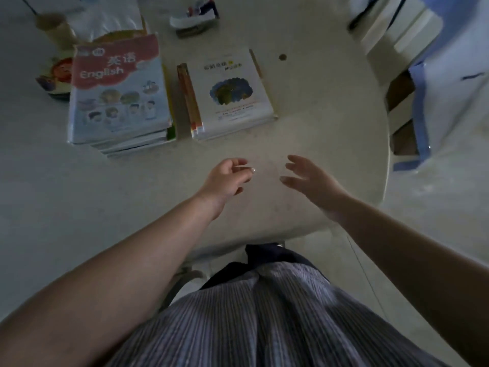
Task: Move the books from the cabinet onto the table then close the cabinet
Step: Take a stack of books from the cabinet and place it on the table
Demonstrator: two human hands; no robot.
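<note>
Your left hand (227, 178) hovers over the pale worktop (317, 133), fingers loosely curled, grip holding nothing; your right hand (311, 181) is beside it, grip wide. Beyond them lie two stacks of books: the white-covered stack (230, 94) straight ahead, the English textbook stack (119, 94) just left. Farther right stands a blue-trimmed chair (434, 102).

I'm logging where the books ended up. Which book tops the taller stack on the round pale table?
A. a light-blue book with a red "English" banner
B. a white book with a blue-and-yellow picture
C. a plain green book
A: the light-blue book with the red "English" banner lies on top of the taller stack, left of the white book on the round pale table.
</note>
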